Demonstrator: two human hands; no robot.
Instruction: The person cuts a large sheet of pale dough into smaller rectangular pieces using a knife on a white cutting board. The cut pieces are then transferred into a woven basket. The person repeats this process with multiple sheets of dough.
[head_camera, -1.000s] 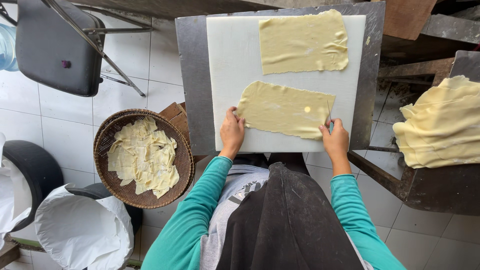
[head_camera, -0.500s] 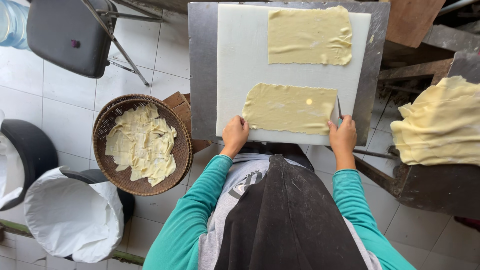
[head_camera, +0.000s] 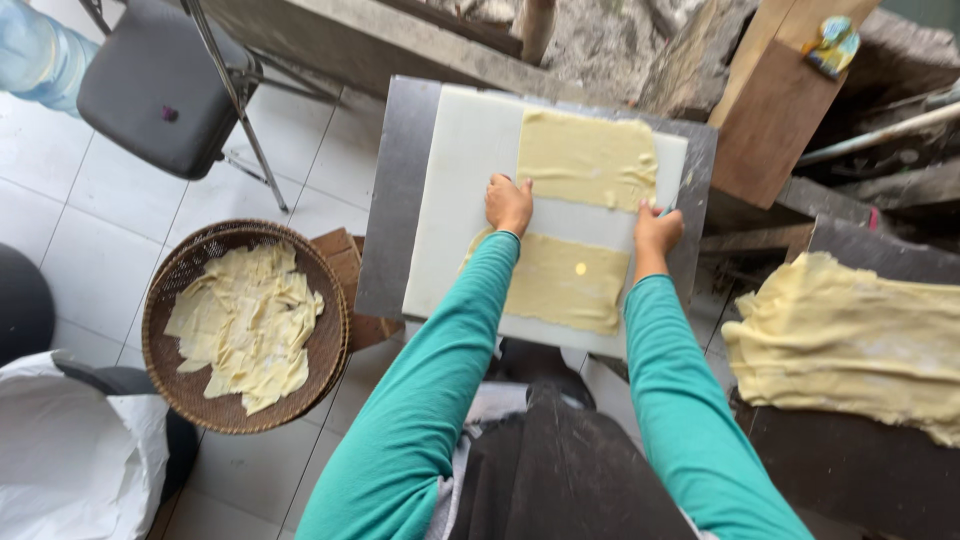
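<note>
A white cutting board (head_camera: 455, 200) lies on a grey metal table (head_camera: 392, 200) in front of me. Two flat yellow dough sheets lie on it, the far dough sheet (head_camera: 587, 158) and the near dough sheet (head_camera: 565, 285). My left hand (head_camera: 508, 203) has curled fingers on the near left corner of the far sheet. At that sheet's near right corner, my right hand (head_camera: 657, 228) pinches the edge. Both teal-sleeved arms reach over the near sheet and cover parts of it.
A round woven basket (head_camera: 175, 290) with dough scraps stands on the tiled floor at the left, beside a small cardboard box (head_camera: 345, 265). A black chair (head_camera: 155, 85) is at the far left. A pile of dough sheets (head_camera: 850, 340) lies at the right. A white sack (head_camera: 70, 460) stands at the lower left.
Both hands have left the near sheet's front corners and moved forward to the near edge of the far sheet. My view has shifted forward and tilted.
</note>
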